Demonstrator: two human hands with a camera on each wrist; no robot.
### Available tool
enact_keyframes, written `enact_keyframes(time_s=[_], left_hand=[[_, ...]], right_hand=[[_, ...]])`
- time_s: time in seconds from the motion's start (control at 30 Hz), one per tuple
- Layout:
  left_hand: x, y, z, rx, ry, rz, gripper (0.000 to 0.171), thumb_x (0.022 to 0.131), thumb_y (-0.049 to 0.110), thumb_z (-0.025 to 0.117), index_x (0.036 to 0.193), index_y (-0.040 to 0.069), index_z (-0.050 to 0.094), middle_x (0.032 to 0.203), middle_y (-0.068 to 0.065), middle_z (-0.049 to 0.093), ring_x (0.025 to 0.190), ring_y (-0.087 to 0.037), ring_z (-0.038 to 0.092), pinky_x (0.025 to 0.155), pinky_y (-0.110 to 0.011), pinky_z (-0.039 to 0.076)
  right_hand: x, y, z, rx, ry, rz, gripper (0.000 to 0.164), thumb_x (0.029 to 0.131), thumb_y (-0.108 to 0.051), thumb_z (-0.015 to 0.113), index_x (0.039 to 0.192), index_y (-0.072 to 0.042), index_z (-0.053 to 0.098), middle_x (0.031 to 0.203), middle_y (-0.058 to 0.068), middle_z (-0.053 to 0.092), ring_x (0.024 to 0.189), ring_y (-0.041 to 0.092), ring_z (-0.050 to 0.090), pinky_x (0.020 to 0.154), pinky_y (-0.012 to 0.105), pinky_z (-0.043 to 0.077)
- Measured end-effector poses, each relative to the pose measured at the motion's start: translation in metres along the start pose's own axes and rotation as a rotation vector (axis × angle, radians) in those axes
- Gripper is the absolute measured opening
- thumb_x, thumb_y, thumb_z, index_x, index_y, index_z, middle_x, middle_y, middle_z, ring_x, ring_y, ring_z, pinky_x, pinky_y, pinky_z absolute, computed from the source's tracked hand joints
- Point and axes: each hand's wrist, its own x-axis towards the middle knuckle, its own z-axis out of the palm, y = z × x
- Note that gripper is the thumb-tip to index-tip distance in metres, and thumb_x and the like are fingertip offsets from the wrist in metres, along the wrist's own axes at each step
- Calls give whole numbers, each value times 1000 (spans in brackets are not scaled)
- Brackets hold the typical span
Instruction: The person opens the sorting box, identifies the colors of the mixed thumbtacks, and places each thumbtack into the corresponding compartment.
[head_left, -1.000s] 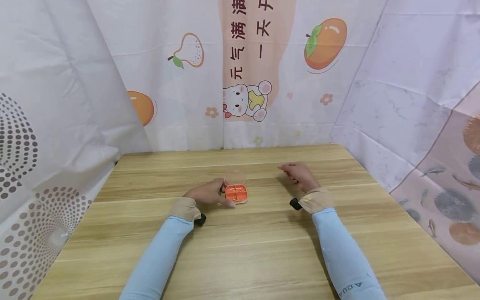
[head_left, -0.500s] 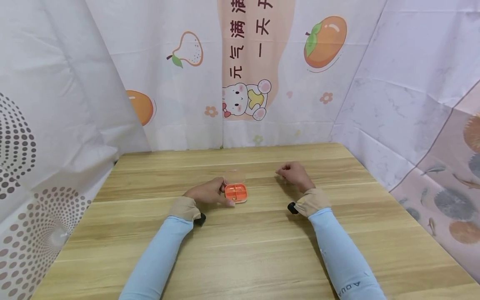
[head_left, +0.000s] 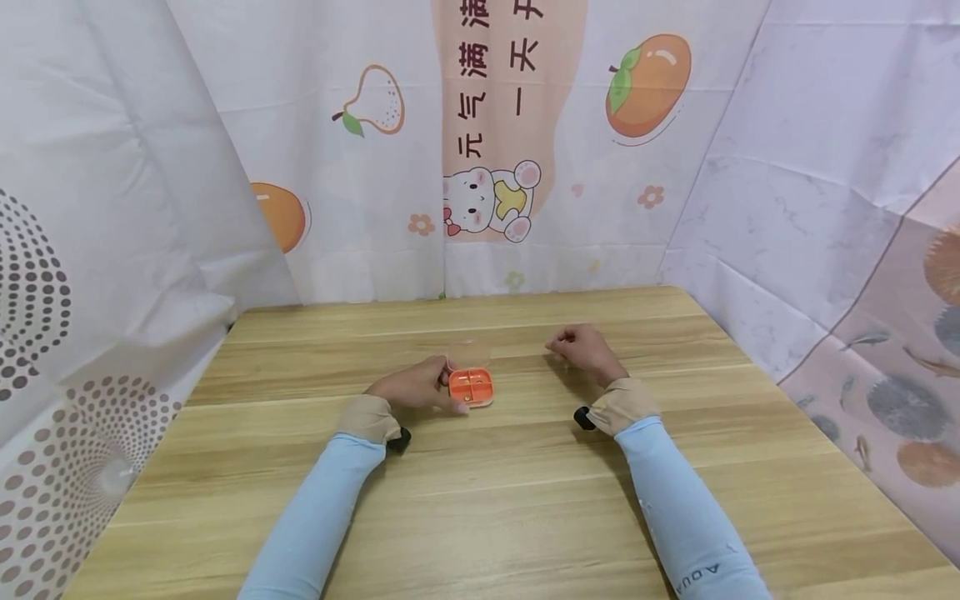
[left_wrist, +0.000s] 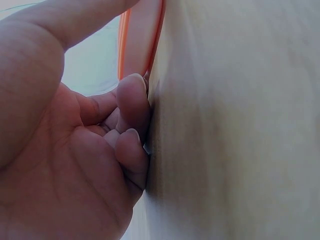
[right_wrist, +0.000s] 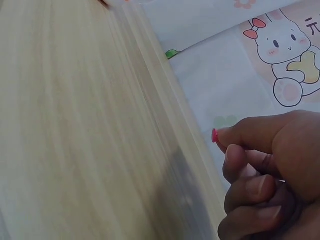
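Observation:
An orange pill box (head_left: pixel 471 388) with four-way dividers lies on the wooden table, its clear lid (head_left: pixel 468 356) folded back on the far side. A few tiny yellowish bits show in its compartments. My left hand (head_left: pixel 415 387) grips the box at its left side, thumb along the near edge and fingers behind; in the left wrist view the curled fingers (left_wrist: pixel 132 102) rest on the table against the orange side (left_wrist: pixel 139 42). To the right, my right hand (head_left: pixel 588 350) is raised above the table. It pinches a small pinkish-red disc-like piece (right_wrist: pixel 215 135) between thumb and forefinger.
The wooden table (head_left: pixel 480 517) reaches a patterned curtain (head_left: pixel 345 208) along its back edge. More curtains hang at the left and the right (head_left: pixel 840 167). A dark wrist device (head_left: pixel 584 418) sits on the right wrist.
My right hand has shifted slightly left towards the pill box, with the fingers drawn together in a pinch. The left hand and the box stay in place.

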Motion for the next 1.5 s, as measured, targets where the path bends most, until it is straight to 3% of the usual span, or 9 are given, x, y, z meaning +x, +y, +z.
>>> enact_keyframes(time_s=[0.57,0.83,1.5], left_hand=[[0,1,0,11,2,-7,70,74,43,82,124,8,47,111,-4,55,99,-20,49,84,-31,42],[-3,4,-1,2,8,12,66,76,37,82,122,5,48,107,-6,57,93,-20,49,78,-30,42],[-1,0,-1,-4,-1,30,64,77,37,82,121,5,49,105,-5,59,90,-18,50,77,-29,43]], right_hand=[[-1,-5,6,-8,-38,-63,21,97,-23,62,104,-5,68,96,14,64,84,27,59,71,33,47],[-2,-14,8,-34,-58,-99,20,97,-24,62,102,-5,68,97,13,65,85,28,60,71,33,46],[1,-21,18,-48,-89,-129,16,95,-23,64,97,-9,71,90,7,65,78,21,54,67,31,45]])
